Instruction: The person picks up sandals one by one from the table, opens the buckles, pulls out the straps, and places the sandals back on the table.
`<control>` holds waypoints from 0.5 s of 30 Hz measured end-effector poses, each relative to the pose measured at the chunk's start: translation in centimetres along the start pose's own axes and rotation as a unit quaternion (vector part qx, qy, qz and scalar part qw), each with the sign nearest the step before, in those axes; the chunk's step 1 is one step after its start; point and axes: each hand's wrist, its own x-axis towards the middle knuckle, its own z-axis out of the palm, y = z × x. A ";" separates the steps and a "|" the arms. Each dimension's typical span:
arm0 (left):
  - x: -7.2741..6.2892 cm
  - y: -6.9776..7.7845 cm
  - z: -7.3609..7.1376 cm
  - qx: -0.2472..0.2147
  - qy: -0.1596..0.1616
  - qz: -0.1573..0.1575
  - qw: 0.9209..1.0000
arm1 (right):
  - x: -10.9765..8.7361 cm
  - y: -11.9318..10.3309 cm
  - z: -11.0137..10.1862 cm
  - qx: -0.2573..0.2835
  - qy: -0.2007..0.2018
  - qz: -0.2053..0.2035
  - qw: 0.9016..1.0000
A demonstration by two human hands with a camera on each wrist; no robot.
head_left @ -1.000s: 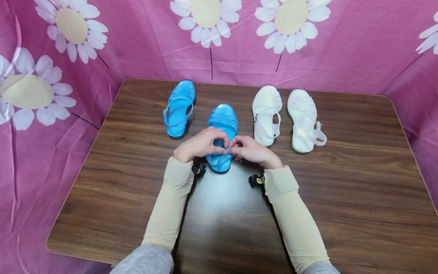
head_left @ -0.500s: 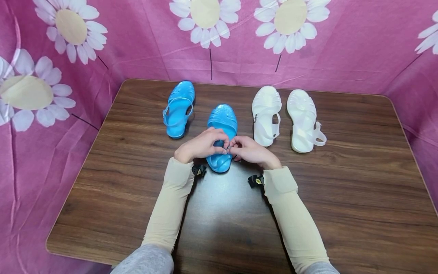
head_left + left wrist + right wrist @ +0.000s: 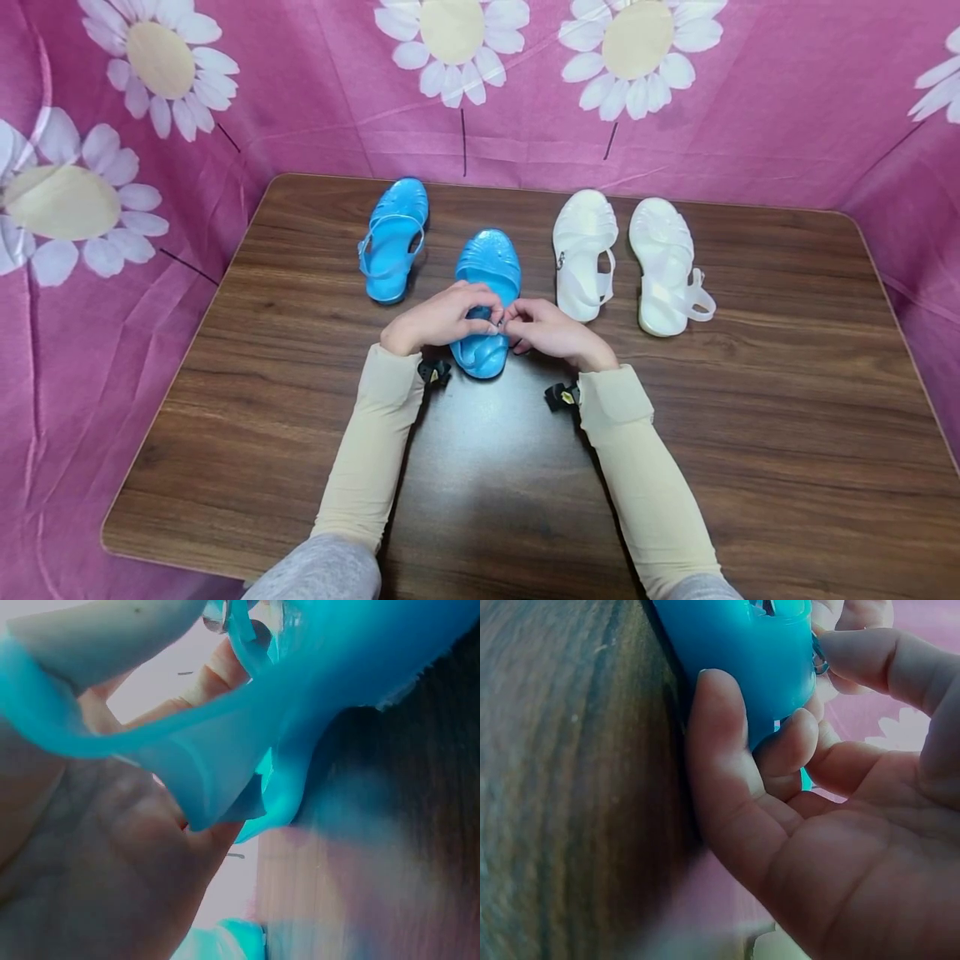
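A blue jelly sandal point(image 3: 487, 254) lies on the table, toe pointing away, with both hands meeting over its ankle strap point(image 3: 195, 746). My left hand point(image 3: 442, 318) pinches the strap end between thumb and fingertips on the sandal's right side. In the left wrist view, the strap loops across the fingers of that hand. My right hand point(image 3: 558, 333) pinches at the small metal buckle point(image 3: 820, 656), its thumb against it. Two lower fingers point(image 3: 720, 735) of the right hand rest along the sandal's side. Fingertips partly hide whether the strap passes through the buckle.
A second blue sandal point(image 3: 390, 250) stands at the back left. Two white sandals, the nearer point(image 3: 581, 287) with its strap joined and the other point(image 3: 660, 254) with a strap looping outward, lie to the right. A pink flowered cloth point(image 3: 525, 142) hangs behind the wooden table point(image 3: 765, 400).
Both hands stay at the strap and buckle with barely any finger movement. The sandals keep their places; the head view shifts very slightly.
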 end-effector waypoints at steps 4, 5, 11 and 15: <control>0.0 0.0 0.0 -0.008 -0.001 0.000 1.000 | 0.0 0.1 0.0 0.002 0.001 0.001 1.000; 0.0 0.0 0.0 -0.011 0.000 -0.002 1.000 | 0.1 0.2 0.0 0.003 0.001 0.000 1.000; 0.0 -0.2 0.0 -0.028 0.011 -0.011 0.999 | 0.2 0.4 0.0 0.014 0.002 -0.004 1.000; 0.1 -0.4 0.0 -0.033 0.012 -0.012 0.999 | 0.2 0.4 0.0 0.016 0.002 -0.003 1.000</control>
